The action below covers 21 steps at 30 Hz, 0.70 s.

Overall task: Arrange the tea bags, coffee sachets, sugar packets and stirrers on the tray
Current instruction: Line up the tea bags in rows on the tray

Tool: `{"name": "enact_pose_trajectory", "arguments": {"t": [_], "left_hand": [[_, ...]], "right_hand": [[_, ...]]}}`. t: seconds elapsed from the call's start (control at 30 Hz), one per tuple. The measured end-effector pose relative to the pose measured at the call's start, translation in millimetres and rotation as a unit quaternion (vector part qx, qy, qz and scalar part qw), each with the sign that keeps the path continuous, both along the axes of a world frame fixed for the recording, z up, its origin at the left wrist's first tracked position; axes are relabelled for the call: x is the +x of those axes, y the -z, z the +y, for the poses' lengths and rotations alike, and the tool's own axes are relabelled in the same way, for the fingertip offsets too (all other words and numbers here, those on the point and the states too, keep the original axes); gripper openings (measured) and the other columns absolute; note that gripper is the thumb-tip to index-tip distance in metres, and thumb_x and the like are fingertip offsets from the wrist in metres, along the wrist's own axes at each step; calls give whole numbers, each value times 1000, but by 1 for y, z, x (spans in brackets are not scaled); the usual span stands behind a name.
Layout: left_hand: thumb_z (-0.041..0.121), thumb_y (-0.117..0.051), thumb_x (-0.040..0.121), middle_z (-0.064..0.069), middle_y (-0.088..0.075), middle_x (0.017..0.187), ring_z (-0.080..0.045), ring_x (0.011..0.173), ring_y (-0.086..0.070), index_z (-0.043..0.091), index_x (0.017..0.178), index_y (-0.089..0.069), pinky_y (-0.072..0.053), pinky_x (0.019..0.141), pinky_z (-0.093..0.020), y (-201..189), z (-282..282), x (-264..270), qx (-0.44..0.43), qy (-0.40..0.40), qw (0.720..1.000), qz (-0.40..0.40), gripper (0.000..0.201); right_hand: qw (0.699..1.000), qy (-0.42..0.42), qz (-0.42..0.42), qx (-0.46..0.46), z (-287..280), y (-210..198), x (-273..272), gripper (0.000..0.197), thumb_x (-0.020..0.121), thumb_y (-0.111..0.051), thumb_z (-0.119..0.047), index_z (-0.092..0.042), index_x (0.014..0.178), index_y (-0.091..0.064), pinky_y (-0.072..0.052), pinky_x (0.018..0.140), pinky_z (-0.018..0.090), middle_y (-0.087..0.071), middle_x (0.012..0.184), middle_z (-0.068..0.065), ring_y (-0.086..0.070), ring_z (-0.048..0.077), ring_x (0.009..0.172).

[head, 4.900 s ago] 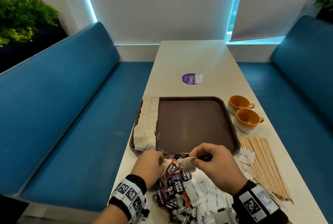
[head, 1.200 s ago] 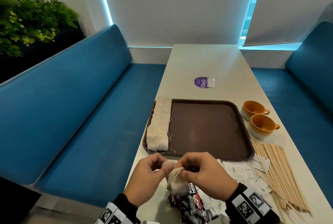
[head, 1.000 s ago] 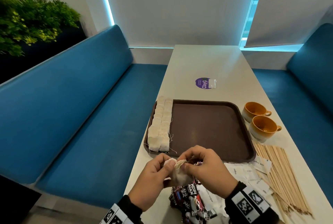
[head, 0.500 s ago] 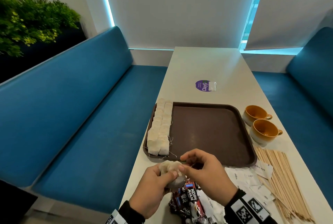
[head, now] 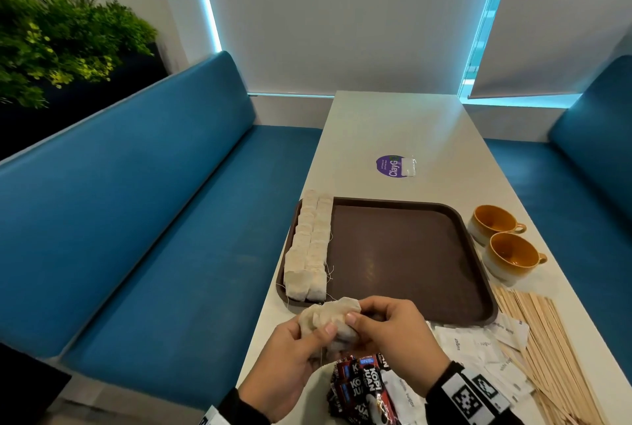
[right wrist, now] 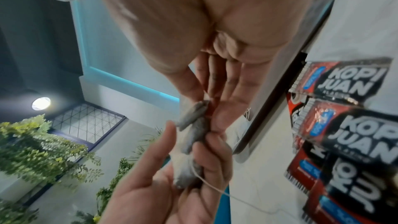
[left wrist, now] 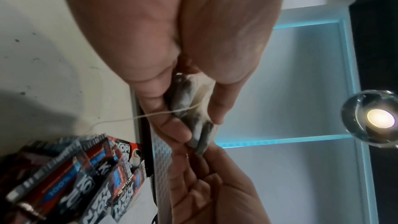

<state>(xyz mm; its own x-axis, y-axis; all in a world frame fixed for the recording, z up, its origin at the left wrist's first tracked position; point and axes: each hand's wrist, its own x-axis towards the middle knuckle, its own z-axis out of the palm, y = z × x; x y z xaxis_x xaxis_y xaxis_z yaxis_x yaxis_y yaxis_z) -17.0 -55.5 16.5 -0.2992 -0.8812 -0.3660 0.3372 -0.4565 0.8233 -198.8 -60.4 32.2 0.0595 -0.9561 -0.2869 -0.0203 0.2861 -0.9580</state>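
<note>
Low in the centre of the head view, the left hand and the right hand are meeting over a small clump of tea bags, held just in front of the near edge of the tray. The left thumb and curled fingers are gripping the clump from the left, while the right thumb and forefinger are pinching its right side; in the left wrist view a loose string is trailing from the bags toward the left of the frame. On the tray's left side, 2 neat rows of tea bags are already lying flat, running from the far rim to the near one, and the rest of the brown surface is bare. The coffee sachets are sitting in a heap at the bottom centre, directly under the hands; the sugar packets are lying to their right, and the stirrers are fanning along the lower right. 2 orange cups are standing just beside the tray's right rim. The step in hand seems to be the tea bags, with these last ones being separated or untangled. Next, the move is probably calling for freeing 1 bag from the strings and laying it flat beside the existing rows without disturbing them.
</note>
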Motion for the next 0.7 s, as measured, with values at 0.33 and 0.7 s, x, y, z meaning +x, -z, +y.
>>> {"name": "enact_pose_trajectory", "arguments": {"t": [0.33,0.7], "left_hand": [[1,-60,95,-25,-73,100,-32,80,-70,-11,114,-65,-61,63,-33,12,-7,10,66,-72,994,38,23],[5,-59,98,-24,-72,91,-27,70,-69,-9,110,-64,-61,59,-29,15,-42,50,36,-180,983,-3,19]], "right_hand": [[999,5,-43,18,-15,1,14,11,95,-69,-5,-5,93,-80,-64,67,48,-76,88,21,-74,30,75],[991,80,-81,71,-74,9,16,6,95,-69,-1,3,96,-74,-64,80,46,-70,94,24,-73,34,74]]}}
